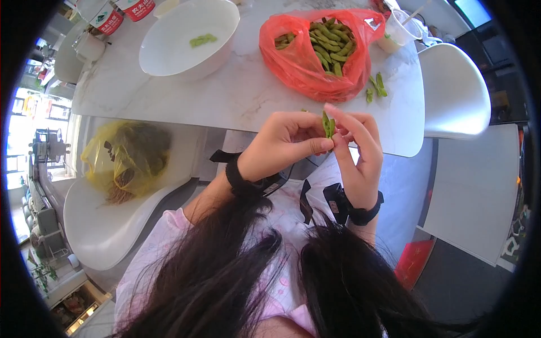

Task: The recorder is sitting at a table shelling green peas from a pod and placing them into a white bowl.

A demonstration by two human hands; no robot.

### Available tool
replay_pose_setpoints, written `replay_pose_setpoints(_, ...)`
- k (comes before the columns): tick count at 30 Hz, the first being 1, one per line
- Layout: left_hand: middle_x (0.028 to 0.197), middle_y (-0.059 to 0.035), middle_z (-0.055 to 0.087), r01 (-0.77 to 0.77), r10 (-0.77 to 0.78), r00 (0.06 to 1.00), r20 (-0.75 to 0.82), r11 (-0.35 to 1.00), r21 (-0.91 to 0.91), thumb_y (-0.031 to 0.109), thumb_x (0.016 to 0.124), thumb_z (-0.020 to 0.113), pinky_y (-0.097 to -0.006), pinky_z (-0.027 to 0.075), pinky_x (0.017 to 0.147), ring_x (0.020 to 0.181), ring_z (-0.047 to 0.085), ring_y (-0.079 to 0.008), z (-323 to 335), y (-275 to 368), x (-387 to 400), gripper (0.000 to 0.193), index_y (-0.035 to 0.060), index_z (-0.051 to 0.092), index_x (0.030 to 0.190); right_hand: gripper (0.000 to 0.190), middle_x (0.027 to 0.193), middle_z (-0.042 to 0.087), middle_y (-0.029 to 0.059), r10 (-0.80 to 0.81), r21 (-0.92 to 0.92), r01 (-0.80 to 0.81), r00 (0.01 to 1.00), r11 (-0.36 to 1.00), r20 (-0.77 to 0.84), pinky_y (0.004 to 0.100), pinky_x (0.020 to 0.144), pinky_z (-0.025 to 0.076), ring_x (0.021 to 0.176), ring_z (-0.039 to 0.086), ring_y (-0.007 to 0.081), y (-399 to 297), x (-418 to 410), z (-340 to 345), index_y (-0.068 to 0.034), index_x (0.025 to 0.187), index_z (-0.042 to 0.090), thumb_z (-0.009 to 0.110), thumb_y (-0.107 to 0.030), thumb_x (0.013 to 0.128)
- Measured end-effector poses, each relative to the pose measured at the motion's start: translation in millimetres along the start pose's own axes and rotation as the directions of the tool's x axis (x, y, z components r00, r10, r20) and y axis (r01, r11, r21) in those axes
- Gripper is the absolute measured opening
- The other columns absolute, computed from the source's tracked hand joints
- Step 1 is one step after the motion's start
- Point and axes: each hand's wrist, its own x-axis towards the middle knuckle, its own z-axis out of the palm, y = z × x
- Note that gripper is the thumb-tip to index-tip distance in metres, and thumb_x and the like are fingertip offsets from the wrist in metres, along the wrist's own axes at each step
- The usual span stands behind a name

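Note:
A green soybean pod (328,125), its shell split, stands upright between my two hands just off the table's near edge. My left hand (284,143) pinches it between thumb and forefinger. From the other side, my right hand (358,145) has its thumb and fingers on the same pod. Beyond the hands sits a red plastic bag (291,78), open at the top, with many whole pods (334,42) inside. A large white bowl (181,59) farther left holds a small heap of shelled green beans (203,40). Several split pods (379,85) lie right of the bag.
The white marbled table (169,99) has a rounded right corner. A plastic cup (399,31) stands behind the bag, and a white jar (89,46) is at far left. White chairs (454,93) flank the table; the left one bears a yellow plastic bag (127,156).

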Motion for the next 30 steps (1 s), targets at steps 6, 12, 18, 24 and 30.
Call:
replay_pose_setpoints(6, 0.088, -0.001, 0.066, -0.004, 0.003, 1.0, -0.025, 0.998, -0.057, 0.011, 0.093, 0.07, -0.0225, 0.051, 0.075, 0.081, 0.061, -0.0062, 3.1, 3.2, -1.5, 0.017, -0.0043, 0.067, 0.101, 0.022, 0.096, 0.062, 0.007, 0.023, 0.097, -0.019, 0.999, 0.995, -0.036, 0.0258, 0.066, 0.045, 0.082, 0.058, 0.0151, 7.4, -0.6, -2.6, -0.004, 0.103, 0.069, 0.069, 0.004, 0.082)
replay_pose_setpoints(12, 0.087, -0.0018, 0.067, 0.046, -0.048, 0.999, -0.016, 0.992, -0.119, 0.012, 0.093, 0.071, -0.0222, 0.051, 0.073, 0.08, 0.061, -0.0067, 1.6, 1.1, -3.5, 0.017, -0.0039, 0.067, 0.098, 0.019, 0.094, 0.061, 0.0069, -0.013, 0.105, 0.003, 0.996, 0.994, 0.089, 0.0273, 0.065, 0.045, 0.081, 0.059, 0.0167, 11.0, 2.6, -14.0, -0.003, 0.095, 0.065, 0.072, 0.002, 0.079)
replay_pose_setpoints(18, 0.084, -0.002, 0.066, 0.086, -0.08, 0.995, 0.064, 0.991, -0.099, 0.013, 0.094, 0.071, -0.0223, 0.05, 0.072, 0.078, 0.062, -0.0077, -2.0, -1.4, -2.3, 0.017, -0.0034, 0.067, 0.094, 0.02, 0.088, 0.06, 0.0065, -0.099, -0.015, 0.11, 0.943, 0.994, 0.317, 0.0286, 0.065, 0.044, 0.079, 0.058, 0.0198, 7.0, 15.5, -34.0, -0.005, 0.092, 0.066, 0.076, 0.0, 0.075)
replay_pose_setpoints(24, 0.086, -0.0025, 0.067, 0.102, -0.09, 0.993, 0.079, 0.981, -0.167, 0.016, 0.095, 0.07, -0.0226, 0.05, 0.073, 0.078, 0.063, -0.0087, -3.3, -6.2, -1.8, 0.019, -0.0027, 0.067, 0.094, 0.022, 0.082, 0.058, 0.0061, -0.076, -0.051, 0.101, 0.928, 0.994, 0.365, 0.0303, 0.062, 0.044, 0.075, 0.056, 0.0215, -0.2, 20.4, -32.8, -0.005, 0.088, 0.067, 0.08, -0.002, 0.07)
replay_pose_setpoints(30, 0.092, -0.0043, 0.069, 0.104, -0.106, 0.994, 0.002, 0.973, -0.204, 0.016, 0.095, 0.068, -0.0247, 0.052, 0.076, 0.08, 0.063, -0.0094, 3.7, -3.5, -1.8, 0.019, -0.0021, 0.067, 0.1, 0.022, 0.078, 0.058, 0.005, -0.067, -0.078, 0.085, 0.976, 0.993, 0.207, 0.0319, 0.059, 0.044, 0.072, 0.056, 0.0217, 3.9, 11.3, -25.3, -0.005, 0.082, 0.067, 0.082, -0.001, 0.067)
